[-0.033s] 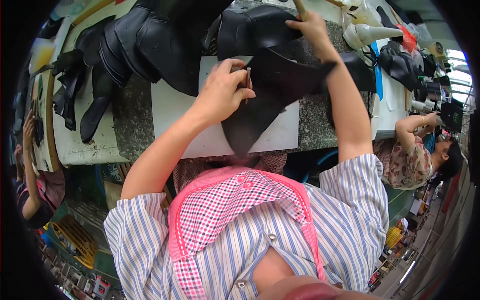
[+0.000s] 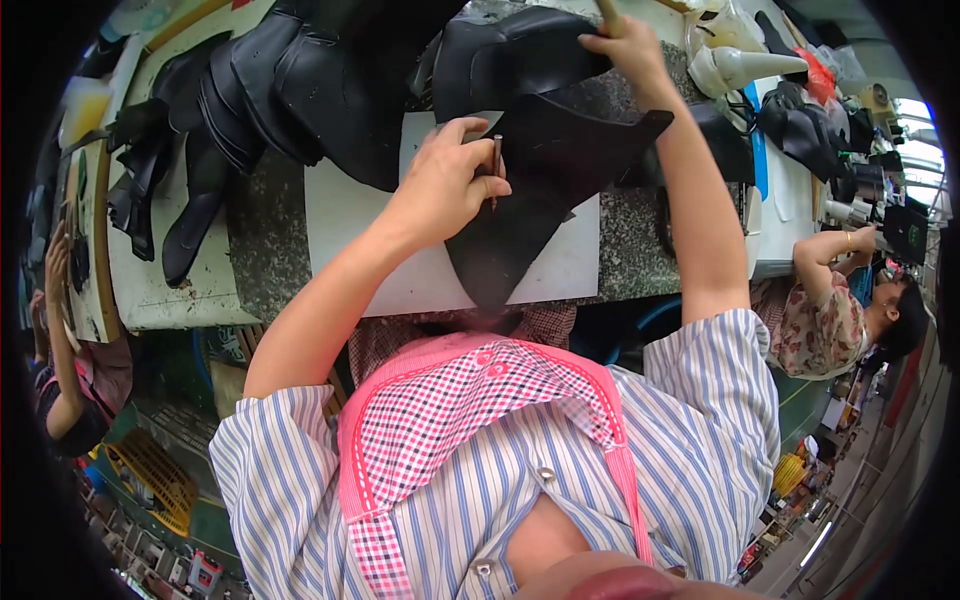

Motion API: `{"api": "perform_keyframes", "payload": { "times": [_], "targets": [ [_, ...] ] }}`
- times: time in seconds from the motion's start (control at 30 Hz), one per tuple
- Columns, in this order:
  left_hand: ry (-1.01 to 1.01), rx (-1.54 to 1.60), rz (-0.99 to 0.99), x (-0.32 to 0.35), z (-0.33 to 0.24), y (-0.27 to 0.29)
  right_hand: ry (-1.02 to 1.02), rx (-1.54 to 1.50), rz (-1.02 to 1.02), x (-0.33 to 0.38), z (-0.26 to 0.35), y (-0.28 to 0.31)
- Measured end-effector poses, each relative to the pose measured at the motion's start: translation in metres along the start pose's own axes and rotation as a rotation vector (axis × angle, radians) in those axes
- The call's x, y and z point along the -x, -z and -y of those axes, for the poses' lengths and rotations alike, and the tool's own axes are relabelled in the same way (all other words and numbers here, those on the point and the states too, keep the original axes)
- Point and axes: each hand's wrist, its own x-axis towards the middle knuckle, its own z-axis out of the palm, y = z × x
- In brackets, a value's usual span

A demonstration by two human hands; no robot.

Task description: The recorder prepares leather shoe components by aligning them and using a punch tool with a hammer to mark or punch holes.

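My left hand (image 2: 445, 180) pinches a slim metal hand punch (image 2: 497, 160), held upright with its lower end down at a black leather piece (image 2: 530, 215). That piece lies over a white board (image 2: 340, 225) and tapers to a point toward me. At the far right of it, raised above the bench, my right hand (image 2: 635, 60) is closed round a light wooden handle (image 2: 609, 14). The upper picture edge cuts off the rest of that tool, so its head is hidden. More curved black leather parts (image 2: 510, 60) lie just beyond the punch.
A speckled stone slab (image 2: 268, 235) supports the board. Stacked black leather pieces (image 2: 300, 90) crowd the left. At the right stand a white cone-nosed bottle (image 2: 745, 68), plastic bags (image 2: 728, 28) and more leather parts (image 2: 800, 125). One person (image 2: 830, 310) works at right, another (image 2: 75, 370) at left.
My right hand has shifted slightly right and down with the wooden handle. The far-right corner of the leather, blurred before, is now sharp. My left hand and the punch stay in place.
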Motion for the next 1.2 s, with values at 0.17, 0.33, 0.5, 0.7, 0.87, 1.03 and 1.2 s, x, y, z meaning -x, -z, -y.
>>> {"api": "perform_keyframes", "payload": {
  "times": [0.17, 0.33, 0.5, 0.7, 0.87, 1.03, 1.2],
  "targets": [
    [0.069, 0.169, 0.184, -0.010, -0.015, 0.022, 0.295, -0.156, -0.212, 0.018, 0.009, 0.102],
    [0.149, 0.319, -0.147, -0.052, -0.017, 0.105, 0.289, -0.216, -0.498, 0.072, 0.050, 0.164],
    [0.329, 0.071, -0.106, -0.077, 0.045, 0.166, 0.297, -0.582, -0.338, 0.114, 0.101, 0.133],
    [-0.058, -0.145, -0.468, -0.034, -0.028, 0.102, 0.134, -0.394, -0.121, 0.151, 0.072, 0.042],
    [0.100, 0.202, -0.074, 0.009, 0.013, 0.022, 0.116, -0.140, -0.014, 0.155, 0.077, 0.029],
    [0.187, 0.385, -0.067, 0.010, 0.023, 0.021, 0.344, -0.197, -0.187, 0.156, 0.071, 0.036],
    [0.227, 0.397, 0.099, 0.011, 0.027, 0.030, 0.318, -0.324, -0.086, 0.174, 0.092, 0.042]
  ]
}}
